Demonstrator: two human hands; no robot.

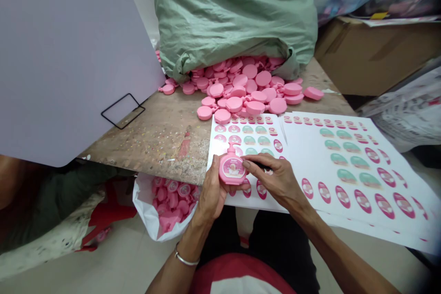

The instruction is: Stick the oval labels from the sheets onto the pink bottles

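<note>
My left hand (pixel 212 188) is closed around a small pink toy pump bottle (pixel 222 177), held upright above the sticker sheets. A round pink label (pixel 233 166) with a picture lies on the bottle's front face. At the label's right edge, the thumb and forefinger of my right hand (pixel 275 177) touch the bottle. A slim dark tool (pixel 261 166) shows between the fingers of that hand; its kind cannot be made out. Under both hands is a white sticker sheet (pixel 215 151) with pink and green labels, and another sticker sheet (pixel 306 151) lies to its right.
Pink toy bottles (pixel 241 89) spill from a green sack (pixel 234 9) onto the worn wooden table (pixel 155 133). A white bag (pixel 144 213) of pink pieces hangs below the table's left edge. A grey panel (pixel 69 55) stands left; a cardboard box (pixel 379 55) sits back right.
</note>
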